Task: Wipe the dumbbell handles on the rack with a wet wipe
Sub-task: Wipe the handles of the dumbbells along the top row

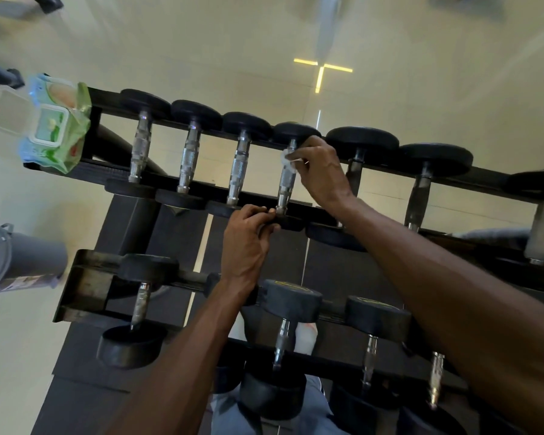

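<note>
A head-worn camera looks down on a black two-tier metal dumbbell rack [321, 211] standing on a pale glossy floor [201, 58]. The upper tier holds a row of black round-ended dumbbells with ridged chrome handles; the fourth dumbbell from the left [285, 186] is being cleaned. The right hand [322, 171] has its grip clenched around a small crumpled white wet wipe [287, 159], pressing it against the far end of that handle, just below the far weight. The left hand [248, 243] grasps the near black weight of the same dumbbell, apparently steadying it. The wiping step seems under way, about midway along the upper row (which handles are already clean cannot be told). Next, the wipe likely needs drawing down the handle's length, then moving to the larger neighbouring dumbbell [355, 164] to the right. A green and blue soft pack of wet wipes [57, 127], its lid open, sits at the rack's left end.
</note>
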The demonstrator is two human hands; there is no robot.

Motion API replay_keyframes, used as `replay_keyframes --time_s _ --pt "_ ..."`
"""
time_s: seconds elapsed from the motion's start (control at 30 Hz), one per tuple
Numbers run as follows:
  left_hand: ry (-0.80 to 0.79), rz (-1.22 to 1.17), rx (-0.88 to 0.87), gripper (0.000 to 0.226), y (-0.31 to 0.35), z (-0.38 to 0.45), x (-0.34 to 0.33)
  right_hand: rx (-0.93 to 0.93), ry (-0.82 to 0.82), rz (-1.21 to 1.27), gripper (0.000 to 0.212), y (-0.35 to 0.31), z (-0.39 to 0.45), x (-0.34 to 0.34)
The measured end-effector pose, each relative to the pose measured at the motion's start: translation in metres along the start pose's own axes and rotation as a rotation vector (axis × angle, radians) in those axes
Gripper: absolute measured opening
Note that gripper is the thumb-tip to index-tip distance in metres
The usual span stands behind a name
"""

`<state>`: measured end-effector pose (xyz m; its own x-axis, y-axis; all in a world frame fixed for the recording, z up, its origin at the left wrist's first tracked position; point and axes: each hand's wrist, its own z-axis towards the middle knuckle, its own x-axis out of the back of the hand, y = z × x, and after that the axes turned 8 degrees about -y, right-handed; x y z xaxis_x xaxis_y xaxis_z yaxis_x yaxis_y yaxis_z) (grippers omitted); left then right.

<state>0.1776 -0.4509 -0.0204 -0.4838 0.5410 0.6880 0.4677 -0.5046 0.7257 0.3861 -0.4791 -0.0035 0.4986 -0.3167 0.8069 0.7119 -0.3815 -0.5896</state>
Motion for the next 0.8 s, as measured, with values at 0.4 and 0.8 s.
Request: replay_keyframes --time_s 0.4,0.8 --pt "0.024 0.078 -0.014 0.035 0.03 -0.028 -0.008 -0.085 -0.239 0.124 0.017 0.01 -0.042 0.037" --pt "-0.24 0.049 -0.049 0.062 0.079 -0.02 -0.048 0.02 -0.228 -0.008 0.018 0.063 -0.099 0.081"
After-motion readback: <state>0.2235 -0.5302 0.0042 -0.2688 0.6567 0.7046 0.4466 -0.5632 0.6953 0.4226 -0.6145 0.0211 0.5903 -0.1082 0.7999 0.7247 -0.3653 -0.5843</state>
